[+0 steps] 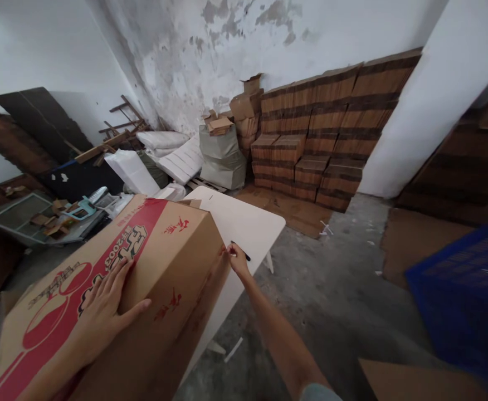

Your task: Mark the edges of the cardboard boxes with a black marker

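A large cardboard carton [156, 267] with a red band and printed characters lies on a white table [244, 223]. My left hand [106, 301] rests flat on its top face, fingers stretched and thumb spread toward the near edge. At the carton's right end, my right hand [238, 260] is closed in a pinch close to the side panel's edge. A slim black pen [248, 257] sticks out on both sides of these fingers. Whether the fingertips touch the cardboard is hard to make out.
Bundled flat cartons [311, 122] are stacked along the back wall. A full grey-green sack [223, 156] stands beside them. To the right is a blue plastic crate [465, 289]. Cardboard sheets [289, 209] cover part of the concrete floor. Clutter, including a turquoise tool [81, 209], sits left.
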A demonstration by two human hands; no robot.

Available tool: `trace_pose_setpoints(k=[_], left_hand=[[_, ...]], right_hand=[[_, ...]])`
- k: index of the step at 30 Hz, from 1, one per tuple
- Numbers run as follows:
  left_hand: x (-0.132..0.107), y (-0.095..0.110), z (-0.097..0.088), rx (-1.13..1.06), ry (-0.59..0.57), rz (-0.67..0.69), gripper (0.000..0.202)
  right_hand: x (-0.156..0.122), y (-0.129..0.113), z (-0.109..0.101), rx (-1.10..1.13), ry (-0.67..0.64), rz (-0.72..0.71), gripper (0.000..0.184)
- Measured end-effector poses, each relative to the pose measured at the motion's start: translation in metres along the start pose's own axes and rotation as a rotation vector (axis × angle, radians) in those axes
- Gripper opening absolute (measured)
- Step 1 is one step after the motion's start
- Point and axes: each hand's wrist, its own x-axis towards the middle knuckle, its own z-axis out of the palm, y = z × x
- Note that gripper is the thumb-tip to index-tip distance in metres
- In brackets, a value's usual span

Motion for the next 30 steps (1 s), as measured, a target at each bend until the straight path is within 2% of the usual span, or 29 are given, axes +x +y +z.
trace_pose_setpoints(k=[6,9,14,19,22,25,28,30], left_hand=[[-0.004,-0.026,-0.005,-0.047,-0.044,0.033,0.085],[-0.004,-0.030,-0.007,-0.043,-0.050,0.044,0.084],[-0.004,-0.033,-0.008,-0.016,-0.046,0.068,0.084],[-0.003,-0.038,-0.007,-0.002,-0.063,0.085,0.087],[0.004,-0.022,-0.005,0.047,-0.024,0.046,0.091],[0.020,0.014,0.002,0.112,0.005,-0.015,0.102],[0.041,0.047,0.007,0.154,0.000,-0.061,0.110],[0.053,0.058,0.007,0.163,-0.022,-0.086,0.114]], right_hand=[[-0.019,-0.006,-0.002,0.066,-0.082,0.012,0.017],[-0.028,-0.011,-0.006,0.076,-0.120,0.005,0.023],[-0.035,-0.019,-0.012,0.038,-0.156,0.012,0.020],[-0.036,-0.031,-0.018,-0.006,-0.250,0.007,0.024],[-0.036,-0.044,-0.020,-0.033,-0.410,0.013,0.023],[-0.036,-0.058,-0.019,-0.175,-0.581,0.029,0.020],[-0.036,-0.069,-0.013,-0.537,-0.609,-0.102,0.020],[-0.043,-0.070,-0.006,-0.696,-0.574,-0.199,0.016]])
